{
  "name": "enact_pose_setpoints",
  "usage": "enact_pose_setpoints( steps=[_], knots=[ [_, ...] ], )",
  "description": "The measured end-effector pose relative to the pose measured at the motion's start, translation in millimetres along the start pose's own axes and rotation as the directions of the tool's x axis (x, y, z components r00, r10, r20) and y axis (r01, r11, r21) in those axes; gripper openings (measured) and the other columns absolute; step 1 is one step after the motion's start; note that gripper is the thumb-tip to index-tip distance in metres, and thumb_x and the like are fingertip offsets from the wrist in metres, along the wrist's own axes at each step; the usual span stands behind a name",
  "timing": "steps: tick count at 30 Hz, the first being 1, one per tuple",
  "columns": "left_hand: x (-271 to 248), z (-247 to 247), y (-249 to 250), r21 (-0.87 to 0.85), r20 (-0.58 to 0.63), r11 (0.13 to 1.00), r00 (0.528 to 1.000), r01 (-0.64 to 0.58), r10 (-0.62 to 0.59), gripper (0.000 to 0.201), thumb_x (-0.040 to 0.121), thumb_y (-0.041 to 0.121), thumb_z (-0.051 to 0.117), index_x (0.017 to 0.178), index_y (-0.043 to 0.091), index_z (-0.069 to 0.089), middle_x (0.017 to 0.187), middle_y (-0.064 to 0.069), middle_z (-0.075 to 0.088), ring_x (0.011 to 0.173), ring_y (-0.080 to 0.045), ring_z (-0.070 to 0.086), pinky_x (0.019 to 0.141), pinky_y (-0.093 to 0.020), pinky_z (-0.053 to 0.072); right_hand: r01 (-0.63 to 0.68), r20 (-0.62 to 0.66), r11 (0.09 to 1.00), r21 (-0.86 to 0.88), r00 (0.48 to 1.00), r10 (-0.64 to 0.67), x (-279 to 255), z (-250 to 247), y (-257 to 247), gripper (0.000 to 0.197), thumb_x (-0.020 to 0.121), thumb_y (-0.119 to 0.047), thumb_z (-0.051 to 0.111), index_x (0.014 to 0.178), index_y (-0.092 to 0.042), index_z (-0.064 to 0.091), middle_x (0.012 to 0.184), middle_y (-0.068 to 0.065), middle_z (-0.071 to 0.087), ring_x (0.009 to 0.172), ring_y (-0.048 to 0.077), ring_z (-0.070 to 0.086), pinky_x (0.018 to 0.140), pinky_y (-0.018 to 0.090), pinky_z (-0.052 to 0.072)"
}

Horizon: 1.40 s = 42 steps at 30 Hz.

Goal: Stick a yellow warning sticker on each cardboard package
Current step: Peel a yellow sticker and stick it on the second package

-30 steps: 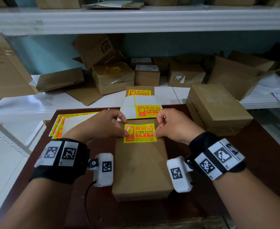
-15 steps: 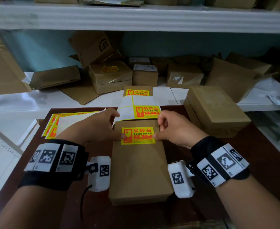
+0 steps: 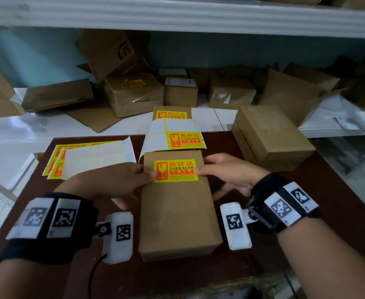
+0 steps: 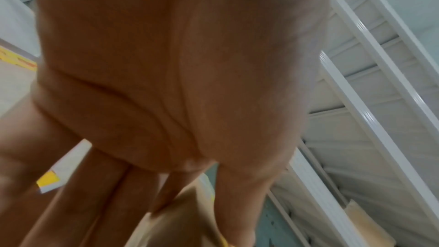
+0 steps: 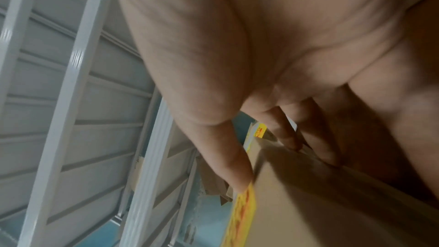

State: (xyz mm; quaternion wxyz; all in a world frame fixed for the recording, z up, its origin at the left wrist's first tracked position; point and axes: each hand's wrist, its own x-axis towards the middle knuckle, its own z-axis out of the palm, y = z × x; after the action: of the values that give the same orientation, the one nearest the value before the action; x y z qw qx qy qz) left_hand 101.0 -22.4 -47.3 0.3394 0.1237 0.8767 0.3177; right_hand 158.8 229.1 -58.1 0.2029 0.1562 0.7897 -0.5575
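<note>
While a second ago both hands pinched the yellow sticker's (image 3: pixel 175 170) ends just above the box (image 3: pixel 178 209), it now lies flat on the box's far end, so this package looks labelled, pending a press. The left hand (image 3: pixel 110 183) touches the sticker's left edge with a nearly straight fingertip; the right hand (image 3: pixel 229 172) touches the right edge likewise, its other fingers against the box's side. Neither grips anything. Beyond the box lies a backing sheet (image 3: pixel 174 134) with one sticker left. Both wrist views are mostly palm and blur, so full adhesion cannot be told. Another box (image 3: pixel 272 134) sits unlabelled to the right.
</note>
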Motion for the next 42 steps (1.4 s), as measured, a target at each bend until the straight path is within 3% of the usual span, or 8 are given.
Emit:
enact_pose_setpoints(
  steps=[4,11,14,16,23,30,36,42],
  knots=[
    [-29.2,-7.5,8.4,-0.091,0.063,0.99,0.991,-0.109,0.115,0.047,0.081,0.06,0.051,0.118,0.035,0.063,0.117,0.015,0.07,0.106,-0.006,0.068,0.082,-0.038,0.062,0.076,0.067,0.99,0.117,0.994,-0.084,-31.4,-8.5,-16.7,0.025,0.1,-0.026,0.06,0.121,-0.017,0.069,0.119,-0.005,0.073,0.115,0.013,0.063,0.067,0.048,0.063],
    [-68.9,-23.2,30.7,-0.151,-0.062,0.93,0.943,-0.334,0.328,0.063,0.062,0.085,0.06,0.118,0.056,0.063,0.115,0.021,0.07,0.108,0.0,0.067,0.075,-0.025,0.061,0.296,-0.046,0.952,0.084,0.955,-0.293,-64.7,-18.3,-40.6,0.027,0.098,-0.028,0.06,0.124,-0.025,0.067,0.114,0.0,0.076,0.093,0.012,0.07,0.06,0.033,0.058],
    [-75.8,-29.7,37.6,-0.097,-0.125,0.905,0.907,-0.413,0.401,0.065,0.062,0.083,0.054,0.123,0.06,0.055,0.119,0.02,0.069,0.113,-0.002,0.064,0.091,-0.037,0.058,0.415,-0.123,0.907,0.077,0.906,-0.404,-65.1,-15.1,-45.9,0.026,0.096,-0.023,0.065,0.121,-0.028,0.067,0.113,-0.009,0.076,0.101,0.008,0.072,0.075,0.023,0.058],
    [-80.6,-32.1,43.0,-0.113,-0.184,0.885,0.885,-0.452,0.429,0.062,0.066,0.075,0.052,0.126,0.062,0.05,0.119,0.019,0.07,0.113,-0.002,0.064,0.098,-0.044,0.053,0.498,-0.186,0.859,0.117,0.861,-0.473,-64.1,-15.7,-47.9,0.033,0.095,-0.024,0.068,0.127,-0.029,0.065,0.119,-0.011,0.074,0.11,0.008,0.07,0.096,0.03,0.055],
    [-56.2,-22.3,50.0,-0.182,-0.442,0.811,0.783,-0.556,0.438,0.054,0.087,0.058,0.061,0.138,0.047,0.046,0.127,0.019,0.066,0.119,-0.007,0.062,0.104,-0.046,0.048,0.598,-0.21,0.79,0.136,0.797,-0.567,-46.1,-2.9,-53.9,0.066,0.089,-0.049,0.067,0.15,-0.039,0.044,0.139,-0.016,0.062,0.13,0.006,0.057,0.114,0.042,0.042],
    [-20.1,-8.5,40.3,-0.186,-0.649,0.843,0.707,-0.504,0.28,0.101,0.062,0.086,0.062,0.148,0.043,0.033,0.141,0.004,0.054,0.128,-0.018,0.054,0.105,-0.05,0.047,0.607,-0.331,0.777,0.168,0.777,-0.536,-14.3,26.2,-52.0,0.079,0.087,-0.046,0.072,0.155,-0.036,0.033,0.136,-0.015,0.064,0.125,0.003,0.059,0.111,0.039,0.046],
    [-7.4,20.9,36.7,-0.153,-0.806,0.831,0.554,-0.534,0.208,0.096,0.065,0.067,0.071,0.143,0.022,0.04,0.134,0.002,0.055,0.126,-0.018,0.053,0.103,-0.045,0.049,0.602,-0.52,0.796,0.06,0.7,-0.49,-0.3,51.9,-43.8,0.087,0.067,-0.061,0.074,0.14,-0.025,0.042,0.119,-0.011,0.069,0.111,0.003,0.066,0.102,0.041,0.053],
    [-0.5,20.8,34.1,-0.12,-0.79,0.84,0.563,-0.53,0.242,0.083,0.073,0.065,0.064,0.142,0.023,0.043,0.128,0.005,0.059,0.123,-0.02,0.055,0.1,-0.047,0.049,0.572,-0.526,0.82,-0.013,0.694,-0.492,2.0,53.3,-38.1,0.077,0.065,-0.068,0.07,0.131,-0.032,0.052,0.11,-0.016,0.072,0.104,0.002,0.068,0.096,0.041,0.055]
  ],
)
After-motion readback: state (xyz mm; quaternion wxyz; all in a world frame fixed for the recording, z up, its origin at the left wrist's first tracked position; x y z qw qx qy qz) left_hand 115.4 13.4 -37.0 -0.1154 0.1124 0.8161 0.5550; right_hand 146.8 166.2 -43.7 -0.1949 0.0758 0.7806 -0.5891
